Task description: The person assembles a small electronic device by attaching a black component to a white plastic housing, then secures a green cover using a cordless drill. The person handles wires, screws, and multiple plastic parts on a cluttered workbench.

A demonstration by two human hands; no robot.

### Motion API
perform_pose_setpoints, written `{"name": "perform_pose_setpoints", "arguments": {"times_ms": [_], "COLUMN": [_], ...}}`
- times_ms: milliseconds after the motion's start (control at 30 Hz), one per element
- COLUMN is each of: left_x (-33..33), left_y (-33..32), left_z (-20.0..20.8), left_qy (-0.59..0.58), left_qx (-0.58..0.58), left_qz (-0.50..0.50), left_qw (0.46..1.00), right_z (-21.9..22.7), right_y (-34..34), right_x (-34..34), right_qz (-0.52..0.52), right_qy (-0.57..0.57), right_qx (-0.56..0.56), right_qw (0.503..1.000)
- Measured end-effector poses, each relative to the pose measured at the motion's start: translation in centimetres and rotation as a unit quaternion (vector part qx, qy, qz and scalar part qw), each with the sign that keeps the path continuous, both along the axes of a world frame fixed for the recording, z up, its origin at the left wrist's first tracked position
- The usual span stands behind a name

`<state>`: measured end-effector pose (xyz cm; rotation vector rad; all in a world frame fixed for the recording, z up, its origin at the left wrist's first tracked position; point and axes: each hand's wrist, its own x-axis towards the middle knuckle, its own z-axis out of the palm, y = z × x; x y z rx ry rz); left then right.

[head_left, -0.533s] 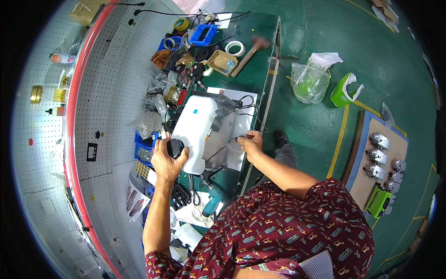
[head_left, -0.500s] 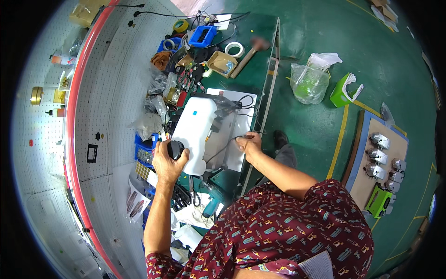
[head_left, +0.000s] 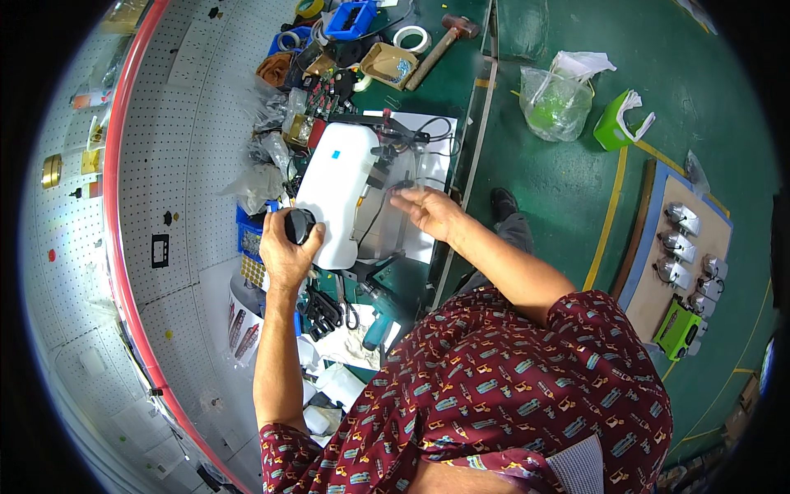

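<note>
A white plastic tank [head_left: 340,185] with a small blue square on it lies on the green workbench. My left hand [head_left: 285,257] is wrapped round the black round cap [head_left: 299,226] at the tank's near left end. Clear sheet parts and black fittings adjoin the tank's right side. There a thin black cable [head_left: 372,224] runs over a clear panel [head_left: 387,230]. My right hand [head_left: 429,214] is beside this cable, its fingers stretched out and slightly apart. Whether a fingertip touches the cable is hard to see.
A hammer [head_left: 442,52], a tan tray [head_left: 389,66] and a blue bin [head_left: 351,20] are at the bench's far end. Scissors [head_left: 350,313] and a teal power drill [head_left: 378,328] lie nearer me. A pegboard wall [head_left: 185,198] rises on the left; bags and a low platform [head_left: 650,247] are right.
My right hand has loosened from a pinch on the cable and shifted left toward the tank. My left hand stays on the cap. The whole view has tilted, so the bench appears higher.
</note>
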<state>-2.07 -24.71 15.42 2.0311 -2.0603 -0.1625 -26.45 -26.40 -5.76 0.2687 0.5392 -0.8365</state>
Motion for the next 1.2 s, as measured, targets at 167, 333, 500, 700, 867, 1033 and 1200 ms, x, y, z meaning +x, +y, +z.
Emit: {"name": "perform_pose_setpoints", "arguments": {"times_ms": [167,333,500,700,867,1033,1200], "left_x": [0.4,0.3,0.1,0.1,0.1,-0.6,-1.5], "left_y": [-0.1,-0.1,0.4,1.8,2.6,3.6,3.6], "left_z": [-0.4,-0.2,-0.9,-2.3,-3.3,-3.6,-2.6], "left_qy": [0.014,0.008,0.011,0.015,-0.009,-0.002,-0.010], "left_qx": [0.010,0.014,0.007,-0.004,-0.027,0.013,0.037], "left_qz": [0.025,0.021,0.030,0.032,0.008,0.024,0.022], "left_qw": [1.000,1.000,0.999,0.999,1.000,1.000,0.999], "right_z": [1.8,4.1,3.1,4.0,5.6,4.8,3.8], "right_y": [0.5,2.6,4.5,6.6,8.4,7.9,7.4], "right_x": [0.5,1.4,3.5,4.2,4.8,5.2,5.8], "right_qz": [-0.087,-0.054,0.014,0.152,0.157,0.169,0.209], "right_qy": [-0.094,-0.103,0.097,0.214,0.194,0.323,0.340], "right_qx": [-0.011,-0.052,-0.131,-0.261,-0.355,-0.305,-0.286], "right_qw": [0.992,0.992,0.987,0.929,0.901,0.880,0.871]}}
